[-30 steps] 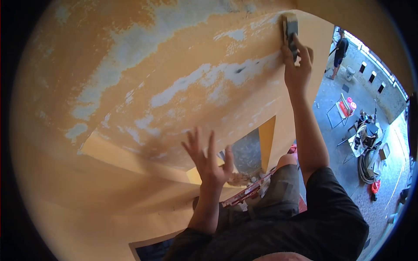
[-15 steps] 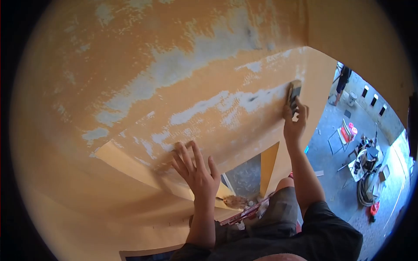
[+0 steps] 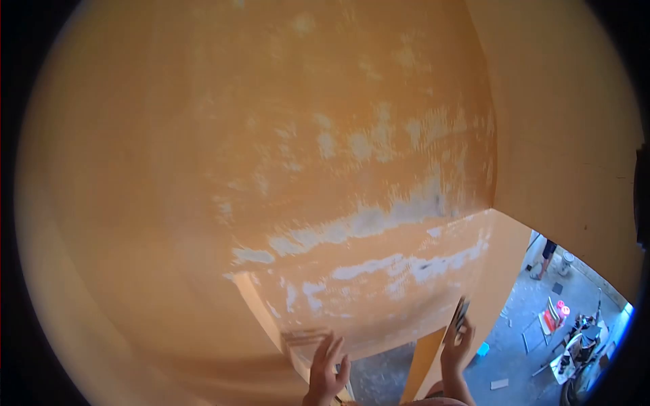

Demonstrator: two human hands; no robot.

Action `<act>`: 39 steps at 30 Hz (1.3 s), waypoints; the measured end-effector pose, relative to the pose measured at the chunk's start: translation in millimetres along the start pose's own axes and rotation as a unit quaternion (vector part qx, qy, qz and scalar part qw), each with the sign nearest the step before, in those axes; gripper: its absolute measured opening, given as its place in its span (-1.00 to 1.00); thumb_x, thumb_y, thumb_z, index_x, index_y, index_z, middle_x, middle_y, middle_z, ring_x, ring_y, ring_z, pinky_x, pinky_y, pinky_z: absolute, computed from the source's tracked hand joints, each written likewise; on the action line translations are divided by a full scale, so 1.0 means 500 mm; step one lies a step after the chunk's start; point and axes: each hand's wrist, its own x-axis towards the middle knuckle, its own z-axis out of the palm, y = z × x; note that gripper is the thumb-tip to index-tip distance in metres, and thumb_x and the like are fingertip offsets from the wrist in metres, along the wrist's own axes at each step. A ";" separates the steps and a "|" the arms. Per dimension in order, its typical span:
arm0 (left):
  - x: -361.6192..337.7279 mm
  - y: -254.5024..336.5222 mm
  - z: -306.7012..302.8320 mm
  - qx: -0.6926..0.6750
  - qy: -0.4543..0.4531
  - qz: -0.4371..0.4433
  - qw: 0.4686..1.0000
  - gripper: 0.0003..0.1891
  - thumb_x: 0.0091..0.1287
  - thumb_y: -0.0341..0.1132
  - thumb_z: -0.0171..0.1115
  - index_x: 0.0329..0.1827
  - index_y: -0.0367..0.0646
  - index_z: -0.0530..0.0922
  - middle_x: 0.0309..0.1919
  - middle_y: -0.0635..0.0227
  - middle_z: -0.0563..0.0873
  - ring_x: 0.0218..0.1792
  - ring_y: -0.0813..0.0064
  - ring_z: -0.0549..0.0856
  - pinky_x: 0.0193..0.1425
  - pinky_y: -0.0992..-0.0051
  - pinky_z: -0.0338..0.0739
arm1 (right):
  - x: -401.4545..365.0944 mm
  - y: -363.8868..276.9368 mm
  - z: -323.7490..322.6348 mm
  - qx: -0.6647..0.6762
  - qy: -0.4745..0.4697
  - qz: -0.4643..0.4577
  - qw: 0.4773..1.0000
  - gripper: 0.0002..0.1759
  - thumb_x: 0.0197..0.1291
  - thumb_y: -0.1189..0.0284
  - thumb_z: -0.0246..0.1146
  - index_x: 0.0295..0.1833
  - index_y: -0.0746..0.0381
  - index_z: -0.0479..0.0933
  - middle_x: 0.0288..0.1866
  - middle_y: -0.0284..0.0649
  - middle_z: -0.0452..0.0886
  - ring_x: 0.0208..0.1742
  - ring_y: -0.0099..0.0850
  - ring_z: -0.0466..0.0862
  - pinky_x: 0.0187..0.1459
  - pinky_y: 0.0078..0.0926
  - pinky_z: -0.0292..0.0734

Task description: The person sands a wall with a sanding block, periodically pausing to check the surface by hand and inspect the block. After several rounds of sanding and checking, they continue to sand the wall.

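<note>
My right hand [image 3: 458, 346] grips a small, dark sanding block [image 3: 461, 313] near the lower right part of the patchy orange-painted surface [image 3: 379, 298]. Whitish bands show through the paint there. My left hand [image 3: 328, 371] is at the bottom middle, by the lower edge of that surface, fingers extended and nothing in them. My forearms are mostly cut off by the bottom of the view.
An opening [image 3: 382, 375] lies below the painted edge. To the right, far below, is a grey floor [image 3: 504, 348] with a folding chair [image 3: 552, 318], a turquoise thing [image 3: 482, 350] and piled equipment [image 3: 583, 342]. A person's leg [image 3: 546, 260] shows farther back.
The view has tilted upward, so more of the painted surface shows and both hands sit lower in it. The sanding block is lower on the surface, below the whitish band it was on.
</note>
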 end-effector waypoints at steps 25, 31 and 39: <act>-0.163 -0.061 -0.086 -0.381 -0.115 -0.318 0.861 -0.40 0.33 -0.34 0.24 0.42 -0.15 0.25 0.12 0.16 0.52 0.05 0.28 0.60 0.17 0.36 0.52 | -0.256 -0.221 0.015 0.141 -0.371 -0.011 0.918 -0.48 0.20 0.46 0.28 0.29 0.23 0.38 -0.07 -0.10 0.51 -0.18 -0.32 0.55 -0.17 -0.42 0.46; -0.197 -0.055 -0.041 -0.402 -0.137 -0.330 0.843 -0.47 0.37 -0.30 0.19 0.39 -0.17 0.29 0.05 0.21 0.59 -0.16 0.47 0.62 -0.02 0.46 0.54 | -0.251 -0.235 0.002 0.143 -0.367 -0.002 0.919 -0.48 0.20 0.49 0.26 0.29 0.24 0.37 -0.06 -0.14 0.49 -0.17 -0.36 0.55 -0.20 -0.45 0.46; -0.172 -0.020 -0.040 -0.374 -0.203 -0.306 0.852 -0.49 0.38 -0.38 0.13 0.40 -0.08 0.29 0.13 0.23 0.54 -0.09 0.48 0.60 0.02 0.47 0.54 | -0.444 0.409 0.298 -0.140 -0.329 -0.246 0.901 -0.49 0.22 0.50 0.25 0.30 0.26 0.36 -0.01 -0.13 0.49 -0.15 -0.37 0.56 -0.17 -0.46 0.48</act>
